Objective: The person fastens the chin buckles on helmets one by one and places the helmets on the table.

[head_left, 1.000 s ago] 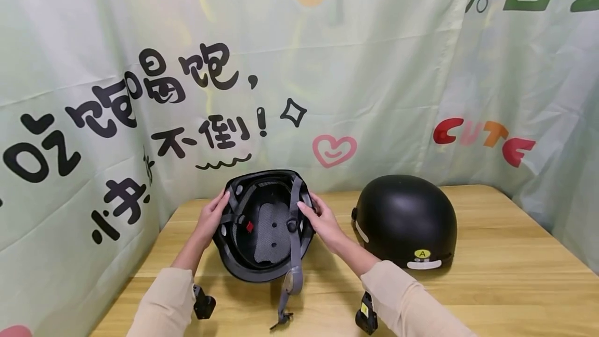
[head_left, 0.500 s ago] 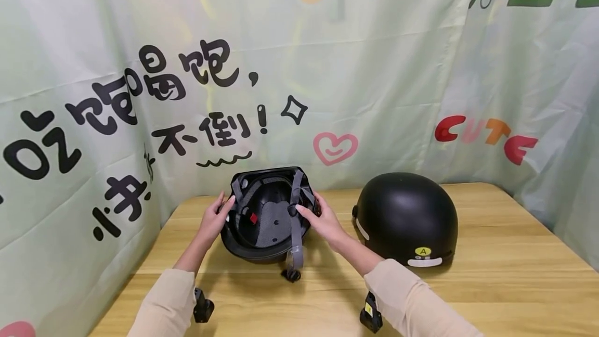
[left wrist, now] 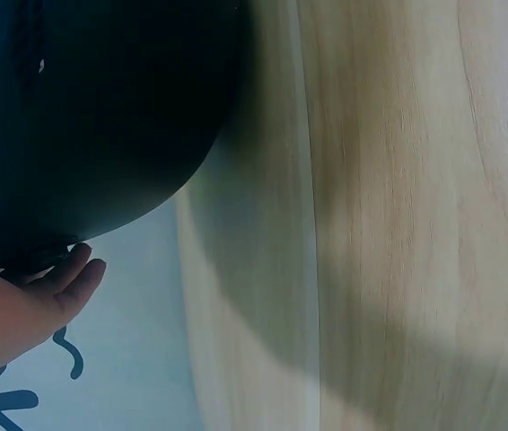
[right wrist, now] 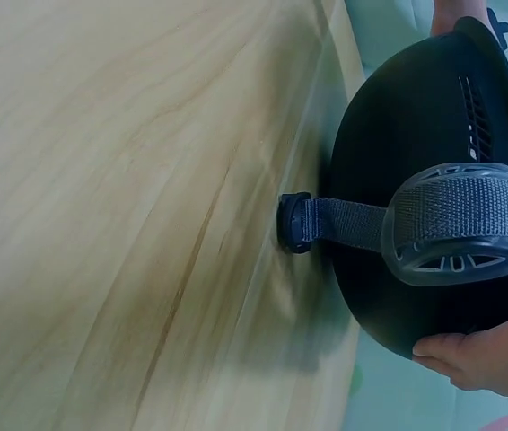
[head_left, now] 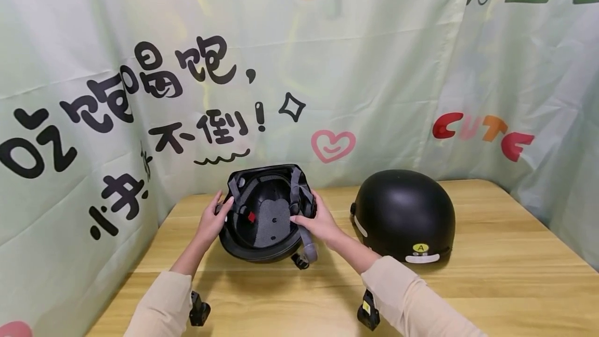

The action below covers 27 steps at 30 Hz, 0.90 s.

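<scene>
A black helmet (head_left: 259,251) is held over the table with its hollow inside facing me, showing a grey mesh lining (head_left: 273,225) and a small red piece (head_left: 251,217). My left hand (head_left: 211,222) grips its left rim, thumb inside; in the left wrist view its fingers lie against the dark shell (left wrist: 101,126). On the opposite rim, my right hand (head_left: 323,225) holds the helmet, thumb over the inside edge near the grey straps. One grey strap (right wrist: 348,222) hangs down through a clear chin pad (right wrist: 459,224) and ends in a black buckle (right wrist: 295,223).
A second black helmet (head_left: 404,212), dome up, stands on the wooden table (head_left: 505,254) to the right, with a yellow "A" sticker (head_left: 420,248). A printed cloth curtain (head_left: 374,92) hangs behind and along the sides.
The held helmet has been tipped and raised slightly, its lower edge now higher. The hanging strap has swung to the right beside my right hand. The second helmet stays in place.
</scene>
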Available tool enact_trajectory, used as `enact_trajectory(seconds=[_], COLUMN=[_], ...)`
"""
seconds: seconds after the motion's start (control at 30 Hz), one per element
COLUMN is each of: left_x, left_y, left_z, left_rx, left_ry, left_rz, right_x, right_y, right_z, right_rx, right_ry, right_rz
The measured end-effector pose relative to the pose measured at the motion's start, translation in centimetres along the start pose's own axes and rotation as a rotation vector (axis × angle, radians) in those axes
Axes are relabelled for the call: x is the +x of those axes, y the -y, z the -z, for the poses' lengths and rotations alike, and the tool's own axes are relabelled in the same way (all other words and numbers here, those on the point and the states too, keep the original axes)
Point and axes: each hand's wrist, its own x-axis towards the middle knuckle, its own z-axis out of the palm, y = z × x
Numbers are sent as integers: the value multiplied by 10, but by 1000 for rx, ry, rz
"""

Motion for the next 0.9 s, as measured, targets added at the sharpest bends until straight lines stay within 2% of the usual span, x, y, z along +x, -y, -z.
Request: enact_trajectory(seconds=[0.17,0.33,0.47,0.53,0.63,0.77,0.9], left_x=[-2,-7,-11,-13,-16,-16,-14], left_y=[1,2,0,-3,-7,-8,-2], left_z=[0,4,4,1,-5,-13,-16], left_rx=[17,121,225,275,330,394,478], left_ry=[12,20,-20,-70,-183,-320,-400], left_rz=[-8,6,-28,-60,-164,-388,-540], right_x=[-2,-4,-4,-3,-3,-3,-3], right_y=[0,1,-3,-5,-6,-3,1], right_z=[2,-1,-5,-7,-10,-13,-12], right_rx=[21,-32,-80,-84,-74,-51,-52], right_ry=[10,-37,-109,-151,-201,-234,-242], right_rz=[-3,55,103,123,145,152,161])
